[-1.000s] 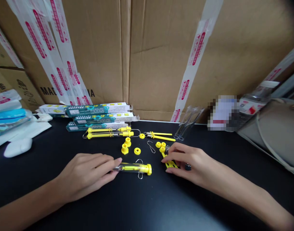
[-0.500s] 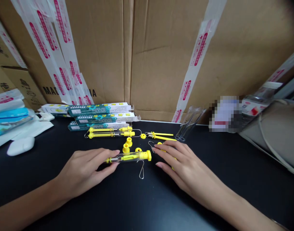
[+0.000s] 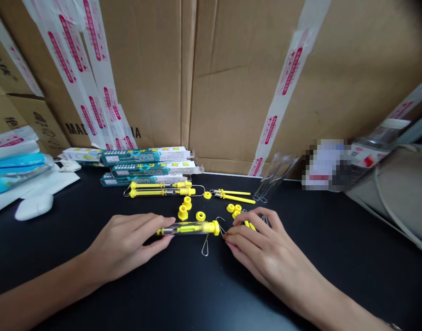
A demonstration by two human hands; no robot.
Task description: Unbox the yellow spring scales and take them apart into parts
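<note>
Lightly, the left hand (image 3: 128, 246) pinches the spring-scale tube (image 3: 188, 228); the half-open right hand (image 3: 266, 250) sits beside its cap (image 3: 215, 227).

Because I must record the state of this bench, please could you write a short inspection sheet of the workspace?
Surface: black tabletop.
Things: tubular spring scale held at its end by the left hand; right hand with fingertips near its yellow cap. Loose yellow caps, yellow ring, two more spring scales behind.
Clutter: teal-and-white boxes, blue packets, white computer mouse.
Cables: nothing seen.
Surroundings: taped cardboard cartons behind; beige bag at right.
</note>
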